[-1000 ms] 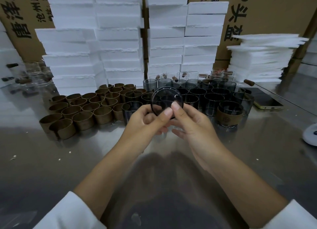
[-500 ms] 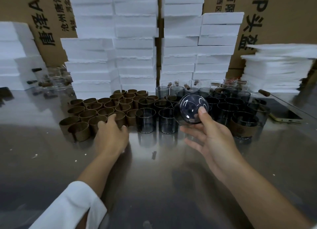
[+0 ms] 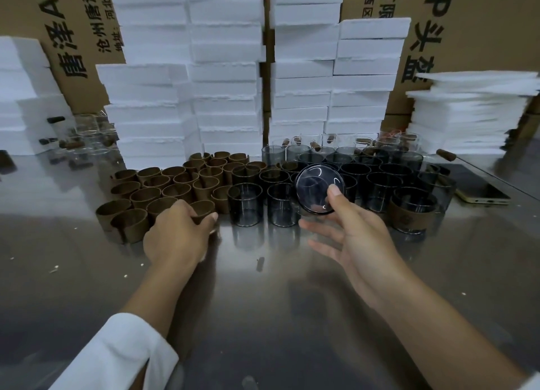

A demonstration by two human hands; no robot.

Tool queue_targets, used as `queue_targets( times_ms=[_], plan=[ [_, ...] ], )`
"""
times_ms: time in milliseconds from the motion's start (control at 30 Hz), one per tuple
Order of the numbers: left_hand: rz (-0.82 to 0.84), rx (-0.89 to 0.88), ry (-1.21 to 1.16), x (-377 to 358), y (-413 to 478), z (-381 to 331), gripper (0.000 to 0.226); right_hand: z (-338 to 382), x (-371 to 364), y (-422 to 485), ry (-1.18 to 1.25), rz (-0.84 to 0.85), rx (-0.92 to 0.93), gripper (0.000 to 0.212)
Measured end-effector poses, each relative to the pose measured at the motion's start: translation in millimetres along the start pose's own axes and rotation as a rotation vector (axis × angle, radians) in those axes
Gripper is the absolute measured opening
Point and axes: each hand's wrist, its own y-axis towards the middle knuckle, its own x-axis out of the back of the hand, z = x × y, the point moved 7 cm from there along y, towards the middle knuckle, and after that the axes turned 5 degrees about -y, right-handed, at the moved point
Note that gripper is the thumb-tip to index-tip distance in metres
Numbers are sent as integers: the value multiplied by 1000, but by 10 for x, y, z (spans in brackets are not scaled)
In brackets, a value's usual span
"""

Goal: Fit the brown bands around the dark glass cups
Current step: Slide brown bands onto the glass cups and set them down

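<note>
Gripping a band (image 3: 204,209) at the near edge of the band cluster (image 3: 163,185), the left hand (image 3: 178,234) had thumb and fingers curled round it, low over the table (image 3: 263,316). The right hand (image 3: 353,237) pinched a cup (image 3: 317,185), thumb on its base, held aloft in front of the other cups (image 3: 380,179), base toward the camera, lower fingers spread loose. Done well, the step likely called for lifting the band clear without crushing its curl or toppling its neighbours, then opening it round the cup wall, as on the banded cup (image 3: 412,214) at right. Half a second earlier the left hand merely reached over the bands; the cup was held as now.
</note>
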Motion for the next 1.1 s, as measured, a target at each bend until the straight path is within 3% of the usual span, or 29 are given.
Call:
queue_targets(
  times_ms=[133,233,367,567,733,867,1100],
  plan=[
    [-101,-116,-57,134,-53,-133,36,-38,10,15,-25,-19,0,38],
    [-172,-381,-266,275,-194,-493,29,-80,16,33,-59,-29,-25,32],
    [-10,-618,-646,307,-504,-942,18,-94,30,37,-56,-62,-36,36],
    [183,-735,-838,213,-810,-1164,10,-48,-39,16,49,4,-45,38],
    [232,-808,-961,249,-926,-1237,37,-28,-128,3,183,102,-60,40],
    [226,-796,-934,270,-913,-1239,58,-10,-194,-10,215,220,-37,60],
    [180,-887,-784,272,-935,-1275,59,59,-228,-75,212,306,-47,60]
  ],
)
